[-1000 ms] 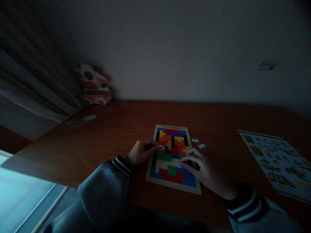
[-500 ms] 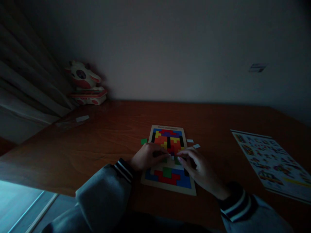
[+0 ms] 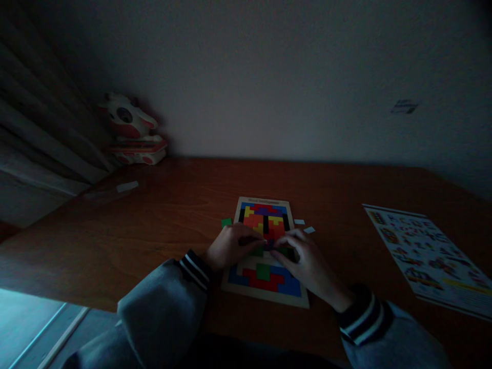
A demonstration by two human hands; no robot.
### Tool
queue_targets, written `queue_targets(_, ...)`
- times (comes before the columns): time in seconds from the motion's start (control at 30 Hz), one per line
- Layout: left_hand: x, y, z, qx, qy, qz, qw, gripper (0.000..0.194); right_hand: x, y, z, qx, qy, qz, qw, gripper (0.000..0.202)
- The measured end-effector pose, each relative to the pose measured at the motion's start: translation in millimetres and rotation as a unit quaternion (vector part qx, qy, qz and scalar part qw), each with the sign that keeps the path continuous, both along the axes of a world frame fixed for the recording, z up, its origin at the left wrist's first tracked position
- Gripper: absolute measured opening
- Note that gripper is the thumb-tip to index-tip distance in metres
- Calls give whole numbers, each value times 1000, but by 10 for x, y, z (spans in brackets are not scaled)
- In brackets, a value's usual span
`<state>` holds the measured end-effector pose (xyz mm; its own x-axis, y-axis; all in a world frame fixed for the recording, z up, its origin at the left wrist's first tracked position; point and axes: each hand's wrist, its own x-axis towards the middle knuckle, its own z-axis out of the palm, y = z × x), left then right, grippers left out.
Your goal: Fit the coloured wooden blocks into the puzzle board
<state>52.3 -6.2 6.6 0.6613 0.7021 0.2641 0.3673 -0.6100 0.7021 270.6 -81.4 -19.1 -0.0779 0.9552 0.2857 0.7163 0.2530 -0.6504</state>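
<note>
A wooden block-puzzle board point(image 3: 265, 298) lies on the table in front of me, filled in part with coloured flat pieces. Over its middle, a small purple puzzle piece point(image 3: 270, 244) sits between the fingertips of both hands. My left hand point(image 3: 230, 247) comes in from the left, thumb and forefinger pinched at the piece's left side. From the right, my right hand point(image 3: 303, 259) closes thumb and fingers at its other side. The dim light and the fingers partly hide the piece. Under the hands a pale bare strip of the board shows.
A green piece point(image 3: 226, 222) lies left of the board, and two whitish pieces point(image 3: 309, 230) lie to its right. A printed sheet point(image 3: 426, 251) rests at the right. A cow-shaped toy point(image 3: 132, 128) stands at the back left by the curtain point(image 3: 38, 102).
My right hand has moved slightly left, closer to my left hand. Between the fingertips purple now shows where a small whitish patch showed before. The view has shifted slightly.
</note>
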Motion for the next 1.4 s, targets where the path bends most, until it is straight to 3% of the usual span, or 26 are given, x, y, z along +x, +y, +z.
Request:
queue_targets(0.27, -11, 12, 9, 13, -13, -3, 1000, 21, -4, 26, -25, 7, 23, -22, 999, 14)
queue_targets(0.4, -33, -4, -13, 12, 7, -74, 997, 24, 182, 45, -6, 33, 42, -55, 997, 19)
queue_targets(0.57, 1, -29, -94, 38, -1, -134, 990, 21, 535, 144, -79, 89, -40, -101, 990, 20)
queue_targets(0.8, 89, -85, -42, 89, 64, -53, 993, 15, 784, 216, -228, 65, -143, -122, 980, 35)
queue_targets(0.97, 148, -96, -15, 94, 130, 11, 987, 50, 755, 219, -211, 53, -125, -122, 983, 35)
queue_targets(1.07, 176, -93, -8, 93, 148, 13, 984, 57, 737, 221, -188, 51, -94, -127, 986, 33)
queue_targets(1.23, 124, -38, 21, 71, 97, -1, 993, 42, 753, 194, -154, 59, -93, -159, 981, 32)
queue_targets(1.4, -87, 225, -35, 108, -22, 21, 994, 22, 808, 169, -84, 93, -133, -186, 969, 37)
